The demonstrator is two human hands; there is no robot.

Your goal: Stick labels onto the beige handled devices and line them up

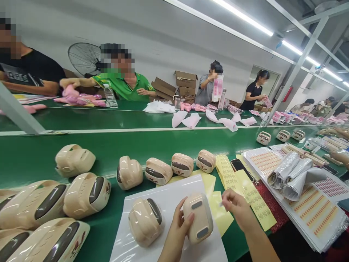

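Taking the white sheet [169, 203] on the green belt [32, 160] as the landmark: far to its left lie several beige housings [84, 194] with dark windows, crowded at the belt's near edge. On the sheet's left part rests one beige housing [145, 220], untouched. Just right of it, over the sheet's right part, the left hand [177, 227] grips another beige unit [197, 217], thumb laid on its front face and fingers wrapped behind it, holding it upright and tilted slightly. Right of the sheet, the right hand [236, 207] hovers near the unit, thumb and forefinger pressed together on a tiny piece that is too small to identify. Beneath that hand, partly tucked beside the sheet, lie yellow label sheets [255, 198]. Behind the sheet, a row of four more housings [182, 164] sits on the belt. Farther right of the sheet are a dark phone [241, 168], rolled silvery backing paper [296, 174] and sheets of orange stickers [313, 211].
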